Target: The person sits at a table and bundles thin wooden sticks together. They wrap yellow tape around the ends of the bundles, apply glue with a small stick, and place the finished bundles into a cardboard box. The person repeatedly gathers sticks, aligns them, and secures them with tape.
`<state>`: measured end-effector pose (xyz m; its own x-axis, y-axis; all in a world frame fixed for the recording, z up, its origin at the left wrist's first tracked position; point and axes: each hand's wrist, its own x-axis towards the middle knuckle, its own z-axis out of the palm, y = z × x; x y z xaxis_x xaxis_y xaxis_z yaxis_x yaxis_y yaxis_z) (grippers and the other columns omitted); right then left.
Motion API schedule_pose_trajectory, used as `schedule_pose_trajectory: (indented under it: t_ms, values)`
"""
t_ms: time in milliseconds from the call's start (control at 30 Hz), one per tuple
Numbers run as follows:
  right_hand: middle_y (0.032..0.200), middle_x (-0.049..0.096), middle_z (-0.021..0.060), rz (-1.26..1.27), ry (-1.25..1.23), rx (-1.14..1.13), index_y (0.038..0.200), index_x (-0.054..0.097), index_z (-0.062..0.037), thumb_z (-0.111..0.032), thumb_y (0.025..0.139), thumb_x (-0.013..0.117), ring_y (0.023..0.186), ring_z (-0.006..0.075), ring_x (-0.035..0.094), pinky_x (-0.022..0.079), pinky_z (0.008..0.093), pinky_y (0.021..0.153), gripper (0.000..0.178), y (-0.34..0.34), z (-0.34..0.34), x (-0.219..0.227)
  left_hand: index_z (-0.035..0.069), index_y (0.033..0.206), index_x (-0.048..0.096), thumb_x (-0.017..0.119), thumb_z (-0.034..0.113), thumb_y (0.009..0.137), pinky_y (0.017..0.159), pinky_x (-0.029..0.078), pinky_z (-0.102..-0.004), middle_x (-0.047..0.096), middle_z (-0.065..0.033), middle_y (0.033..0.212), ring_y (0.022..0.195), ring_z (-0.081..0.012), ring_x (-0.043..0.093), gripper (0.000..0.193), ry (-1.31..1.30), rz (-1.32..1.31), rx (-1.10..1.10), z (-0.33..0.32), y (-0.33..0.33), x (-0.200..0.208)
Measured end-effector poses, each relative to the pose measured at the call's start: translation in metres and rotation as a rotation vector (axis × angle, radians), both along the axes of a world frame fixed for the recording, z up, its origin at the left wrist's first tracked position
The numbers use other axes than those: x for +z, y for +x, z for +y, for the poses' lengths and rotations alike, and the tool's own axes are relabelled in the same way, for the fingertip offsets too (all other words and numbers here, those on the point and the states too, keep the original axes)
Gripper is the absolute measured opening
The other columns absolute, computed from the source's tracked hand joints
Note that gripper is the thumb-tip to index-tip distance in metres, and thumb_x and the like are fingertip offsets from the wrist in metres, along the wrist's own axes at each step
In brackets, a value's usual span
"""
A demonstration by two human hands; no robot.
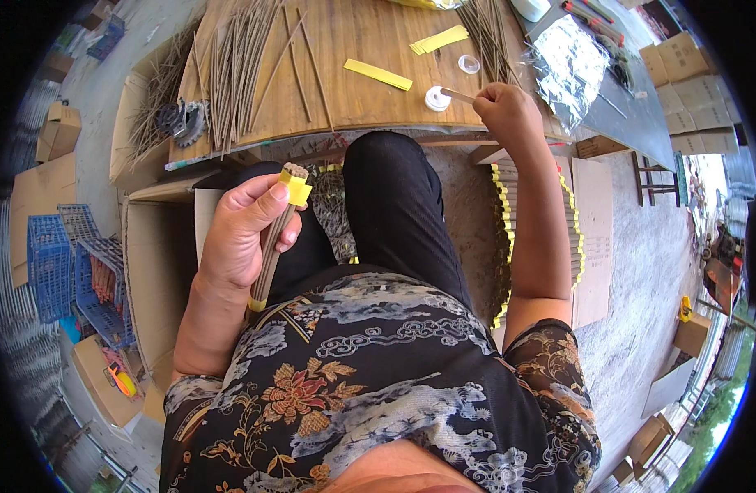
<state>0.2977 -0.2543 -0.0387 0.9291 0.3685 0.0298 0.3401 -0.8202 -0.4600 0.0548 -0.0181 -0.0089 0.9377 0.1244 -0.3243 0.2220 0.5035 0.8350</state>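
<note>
My left hand (250,226) is closed around a bundle of brown incense sticks (268,267), held upright over my lap. A yellow paper band (296,191) wraps the bundle near its top, its loose end sticking out to the right. Another yellow band (257,304) shows at the lower end. Over the table's near edge, my right hand (507,111) pinches a flat wooden stick (458,96). The stick's tip reaches into a small round white tub (437,99). A clear round lid (469,64) lies just beyond the tub.
On the wooden table (345,103) lie yellow paper strips (378,75) and loose incense sticks (238,74). Crumpled foil (567,66) is at the far right. Stacked yellow-banded bundles (538,230) stand below my right arm. An open cardboard box (160,271) and blue crates (53,255) are left.
</note>
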Motion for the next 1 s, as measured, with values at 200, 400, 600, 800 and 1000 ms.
schedule_pose_trajectory:
  t_ms: [200, 400, 600, 800, 1000]
  values:
    - [0.062, 0.059, 0.0047, 0.413, 0.525, -0.044, 0.074, 0.062, -0.0012, -0.015, 0.073, 0.057, 0.054, 0.0100, 0.051, 0.040, 0.0239, 0.052, 0.015, -0.002, -0.020, -0.018, -0.002, 0.098, 0.053, 0.056, 0.024, 0.084, 0.042, 0.037, -0.0215, 0.055, -0.0098, 0.083, 0.053, -0.0125, 0.049, 0.029, -0.027, -0.041, -0.010, 0.005, -0.002, 0.002]
    - [0.067, 0.058, 0.0017, 0.392, 0.684, -0.046, 0.085, 0.060, 0.0001, -0.011, 0.077, 0.059, 0.057, 0.0051, 0.048, 0.038, 0.0185, 0.053, 0.014, -0.010, -0.025, -0.030, -0.002, 0.095, 0.055, 0.056, 0.020, 0.084, 0.042, 0.037, -0.0214, 0.056, -0.0099, 0.076, 0.052, -0.0132, 0.050, 0.025, -0.073, -0.059, 0.031, 0.002, -0.003, 0.009]
    - [0.075, 0.060, 0.0038, 0.258, 0.652, -0.006, 0.089, 0.059, 0.0021, -0.009, 0.075, 0.063, 0.068, 0.0081, 0.054, 0.043, 0.0218, 0.062, 0.018, -0.018, -0.021, -0.048, -0.002, 0.096, 0.055, 0.056, 0.020, 0.084, 0.042, 0.037, -0.0215, 0.056, -0.0098, 0.076, 0.052, -0.0134, 0.050, 0.025, -0.058, -0.076, 0.036, 0.002, -0.008, 0.011]
    - [0.077, 0.061, 0.0051, 0.144, 0.692, -0.028, 0.091, 0.058, 0.0022, -0.008, 0.074, 0.064, 0.072, 0.0101, 0.057, 0.045, 0.0228, 0.067, 0.020, -0.024, -0.021, -0.061, -0.001, 0.095, 0.054, 0.055, 0.023, 0.084, 0.042, 0.037, -0.0215, 0.055, -0.0097, 0.081, 0.052, -0.0127, 0.049, 0.027, -0.017, -0.091, 0.020, 0.005, -0.011, 0.013]
    - [0.079, 0.059, 0.0043, 0.177, 0.877, -0.042, 0.091, 0.057, 0.0037, -0.007, 0.077, 0.062, 0.071, 0.0082, 0.054, 0.044, 0.0207, 0.064, 0.018, -0.039, -0.010, -0.047, -0.004, 0.097, 0.051, 0.053, 0.026, 0.085, 0.042, 0.036, -0.0210, 0.053, -0.0104, 0.085, 0.053, -0.0116, 0.048, 0.032, 0.000, -0.123, 0.014, 0.005, -0.013, 0.015]
